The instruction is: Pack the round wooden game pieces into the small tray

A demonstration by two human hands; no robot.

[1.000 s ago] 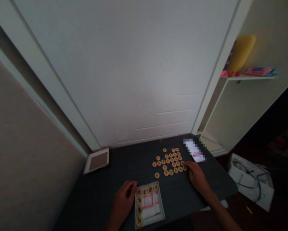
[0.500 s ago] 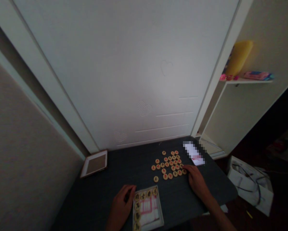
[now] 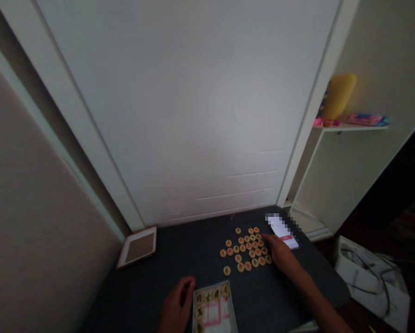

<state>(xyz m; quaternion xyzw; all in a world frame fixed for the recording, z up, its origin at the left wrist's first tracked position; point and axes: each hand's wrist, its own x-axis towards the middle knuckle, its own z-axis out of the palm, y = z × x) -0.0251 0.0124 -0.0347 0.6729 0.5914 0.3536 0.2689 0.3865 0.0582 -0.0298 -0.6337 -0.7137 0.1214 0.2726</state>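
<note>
Round wooden xiangqi pieces (image 3: 248,246) with red or black characters lie in loose rows on the dark table. My right hand (image 3: 278,253) is at their right edge, its forefinger stretched out by a black-marked piece (image 3: 258,237); whether it touches cannot be told. Nothing shows in its grasp. Nearer to me is a shallow, light-rimmed box (image 3: 232,311), cut off by the lower picture edge. Black-marked pieces (image 3: 208,297) line its top and left sides over a pink-and-white bottom. Beside its left rim, my left hand (image 3: 177,303) rests with curled fingers, its inside hidden.
A phone-like bright screen (image 3: 283,231), partly blurred, lies at the table's back right. A framed board (image 3: 138,247) sits at the back left. White panels rise behind the table (image 3: 180,247). Right of it stands a white box with cables (image 3: 370,277), below a shelf (image 3: 353,127).
My right hand has moved up along the pieces' right edge, from the lower rows to a higher one. My left hand stays by the box. The whole view has tilted slightly upward.
</note>
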